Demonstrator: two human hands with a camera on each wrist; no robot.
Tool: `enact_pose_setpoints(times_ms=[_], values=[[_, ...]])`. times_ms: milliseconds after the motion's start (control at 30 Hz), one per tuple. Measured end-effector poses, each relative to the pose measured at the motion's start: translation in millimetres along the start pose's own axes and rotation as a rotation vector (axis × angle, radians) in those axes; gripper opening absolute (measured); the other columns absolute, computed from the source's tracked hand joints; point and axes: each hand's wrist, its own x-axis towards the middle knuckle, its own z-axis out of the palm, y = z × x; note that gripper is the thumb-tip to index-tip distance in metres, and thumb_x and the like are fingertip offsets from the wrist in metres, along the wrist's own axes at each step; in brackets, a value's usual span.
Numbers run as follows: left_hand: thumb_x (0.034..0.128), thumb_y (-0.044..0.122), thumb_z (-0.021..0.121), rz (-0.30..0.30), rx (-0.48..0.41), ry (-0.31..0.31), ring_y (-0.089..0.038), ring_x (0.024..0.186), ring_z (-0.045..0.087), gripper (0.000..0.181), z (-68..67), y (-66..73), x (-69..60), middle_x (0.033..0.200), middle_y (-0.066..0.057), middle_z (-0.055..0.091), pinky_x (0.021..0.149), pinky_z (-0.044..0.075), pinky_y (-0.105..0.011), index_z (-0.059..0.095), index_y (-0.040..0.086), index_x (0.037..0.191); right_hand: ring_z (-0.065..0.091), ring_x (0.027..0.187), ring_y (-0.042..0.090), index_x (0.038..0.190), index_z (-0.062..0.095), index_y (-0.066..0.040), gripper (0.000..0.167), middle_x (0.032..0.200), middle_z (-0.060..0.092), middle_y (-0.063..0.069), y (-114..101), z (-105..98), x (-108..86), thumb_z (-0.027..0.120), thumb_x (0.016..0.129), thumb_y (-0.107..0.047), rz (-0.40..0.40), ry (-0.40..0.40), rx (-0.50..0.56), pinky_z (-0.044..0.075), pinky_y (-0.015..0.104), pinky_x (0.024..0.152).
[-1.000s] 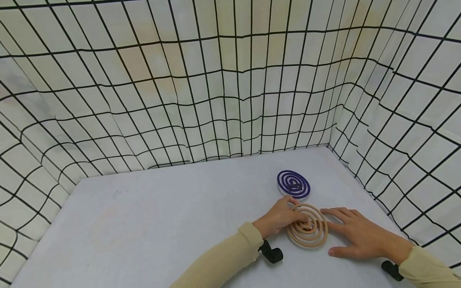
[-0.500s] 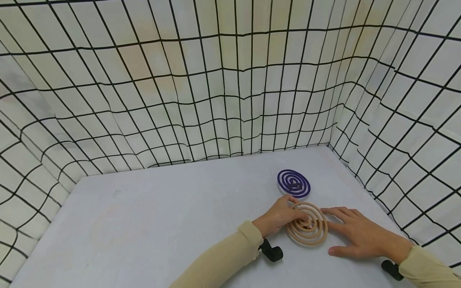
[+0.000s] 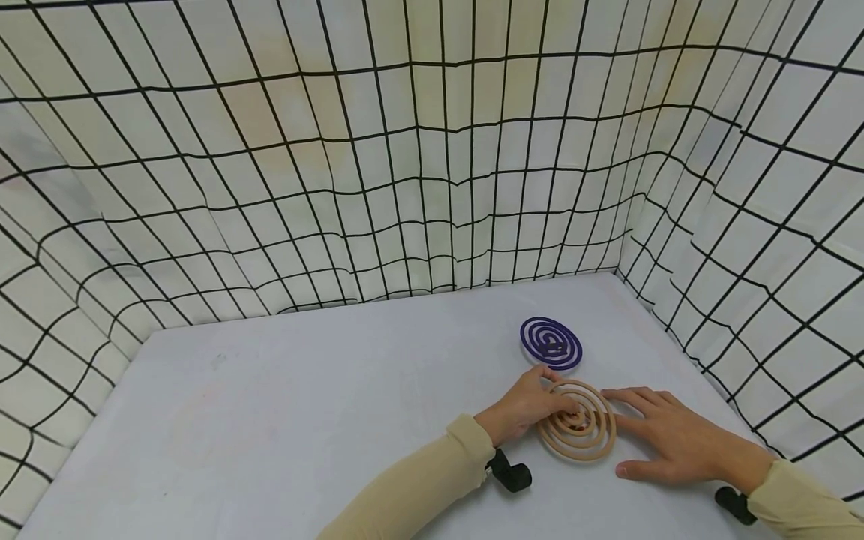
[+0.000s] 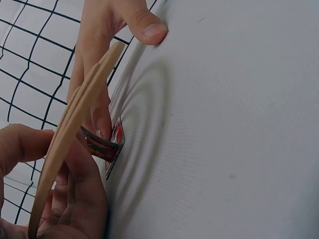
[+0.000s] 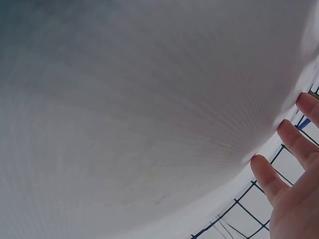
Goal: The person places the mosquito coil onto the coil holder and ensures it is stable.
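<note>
A tan spiral disc (image 3: 576,457) is held by the left hand (image 3: 523,406), whose fingers reach round its left edge and its middle. Seen edge-on in the left wrist view, the disc (image 4: 66,132) tilts above the table, pinched by the left hand (image 4: 79,199). Under it a dark curved strip (image 4: 99,151) meets a small card with red on it (image 4: 118,133) on the tabletop. The right hand (image 3: 682,442) lies spread at the disc's right side, fingers extended; one fingertip is close to the strip, contact unclear. Its fingers are straight in the right wrist view (image 5: 299,199).
A purple spiral disc (image 3: 552,348) lies on the white table (image 3: 304,420) just beyond the left hand. Black grid lines cover the white walls (image 3: 378,165) behind and beside the table. Black wrist devices show under the left wrist (image 3: 514,477) and right wrist (image 3: 734,506).
</note>
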Motion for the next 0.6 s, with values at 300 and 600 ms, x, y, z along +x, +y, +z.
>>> enact_pose_setpoints(times_ms=[300,600], values=[[0.0792,0.009,0.086,-0.008,0.009,0.0,-0.017,0.083,0.055,0.041,0.2,-0.5,-0.3,0.096,-0.005,0.059,0.068,0.043,-0.027,0.058,0.015,0.108,0.053,0.135,0.028,0.145,0.058,-0.036,0.073,0.152,0.052,-0.002,-1.6,-1.4,0.1,0.057,0.087,-0.08,0.022,-0.047,0.025,0.046,0.058,0.103],[0.0775,0.009,0.088,-0.005,0.03,0.0,-0.018,0.086,0.055,0.044,-0.8,-0.8,-0.1,0.099,-0.005,0.06,0.069,0.044,-0.027,0.059,0.014,0.11,0.053,0.135,0.027,0.145,0.058,-0.037,0.072,0.153,0.052,-0.001,-0.8,-1.5,0.5,0.057,0.088,-0.08,0.019,-0.049,0.028,0.046,0.058,0.103]])
